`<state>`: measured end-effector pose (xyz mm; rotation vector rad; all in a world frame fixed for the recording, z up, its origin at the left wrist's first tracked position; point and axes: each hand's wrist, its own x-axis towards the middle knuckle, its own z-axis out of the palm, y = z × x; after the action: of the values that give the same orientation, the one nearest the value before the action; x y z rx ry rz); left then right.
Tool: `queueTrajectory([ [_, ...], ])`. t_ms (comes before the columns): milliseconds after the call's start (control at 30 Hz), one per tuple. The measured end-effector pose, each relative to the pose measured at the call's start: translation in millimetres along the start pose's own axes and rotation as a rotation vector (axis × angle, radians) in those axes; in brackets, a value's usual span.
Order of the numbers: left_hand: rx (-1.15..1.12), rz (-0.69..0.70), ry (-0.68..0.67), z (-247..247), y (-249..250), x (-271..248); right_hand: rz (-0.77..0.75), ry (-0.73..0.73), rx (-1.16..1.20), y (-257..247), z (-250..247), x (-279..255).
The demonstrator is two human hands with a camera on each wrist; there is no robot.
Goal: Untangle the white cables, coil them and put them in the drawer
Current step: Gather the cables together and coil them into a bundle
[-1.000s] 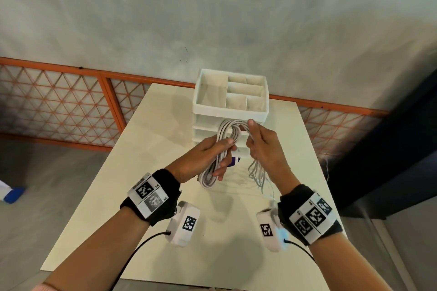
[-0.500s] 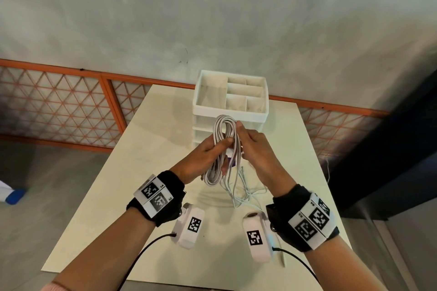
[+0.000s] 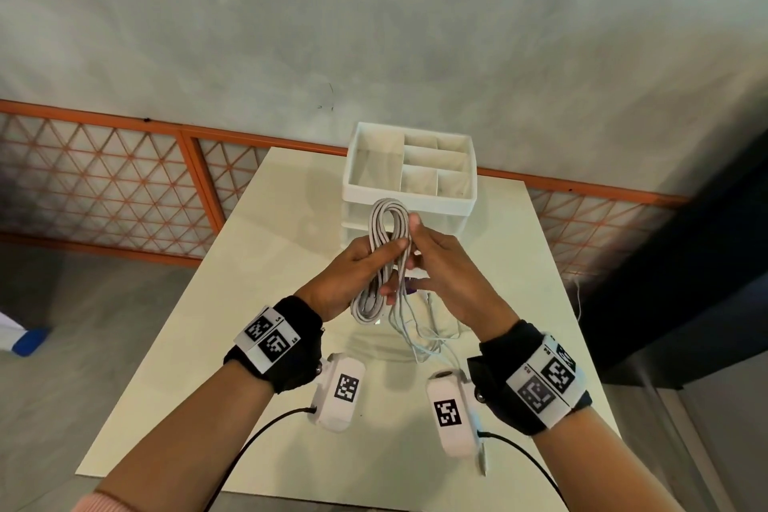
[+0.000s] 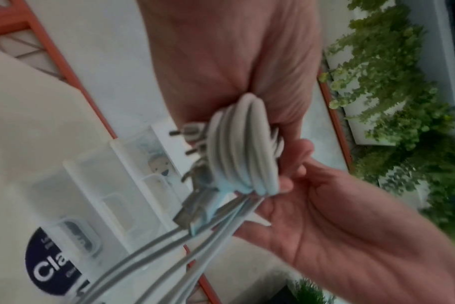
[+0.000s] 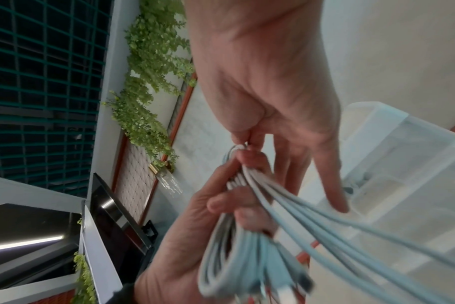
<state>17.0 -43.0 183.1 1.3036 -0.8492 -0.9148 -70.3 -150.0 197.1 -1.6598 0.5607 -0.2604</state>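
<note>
White cable forms a long, narrow coil held in the air above the table, just in front of the drawer unit.

Grip: the left hand is wrapped round the middle of the coil, thumb across the strands. The right hand pinches strands at the coil's right side; its other fingers lie loosely extended.

Progress, as a judgement:
- The main bundle appears coiled: several turns lie side by side in the left wrist view.
- Loose strands hang from below the hands and trail onto the table, so the coiling is not finished.
- Whether any tangle remains in the loose strands cannot be determined.
- No cable is in the unit's top tray. The drawers below it are largely hidden behind the hands, so whether one is open cannot be told. Stowing is not yet done.

Orientation: the coil's long axis runs roughly upright, tilted slightly. The closed loop end points up and away, towards the unit; the lower loop end points down towards the person. Connector plugs project from the bundle near the left palm.
</note>
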Motion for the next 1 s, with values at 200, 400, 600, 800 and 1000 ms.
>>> queueTrajectory([
  [200,-0.107,-0.007,0.062,-14,1,4,0.080,-0.193,-0.006,5,14,-1],
  [400,-0.087,0.058,0.164,-29,-5,4,-0.054,-0.249,-0.411,-2,-5,-4],
  [600,-0.078,0.117,0.408,-36,-10,10,-0.338,-0.129,-0.479,5,11,-1],
  [800,-0.051,0.171,0.489,-36,-17,13,-0.453,-0.208,-0.614,-9,24,-7],
  [1000,-0.195,0.124,0.566,-31,-24,17,-0.402,-0.359,-0.839,-9,33,-4],
])
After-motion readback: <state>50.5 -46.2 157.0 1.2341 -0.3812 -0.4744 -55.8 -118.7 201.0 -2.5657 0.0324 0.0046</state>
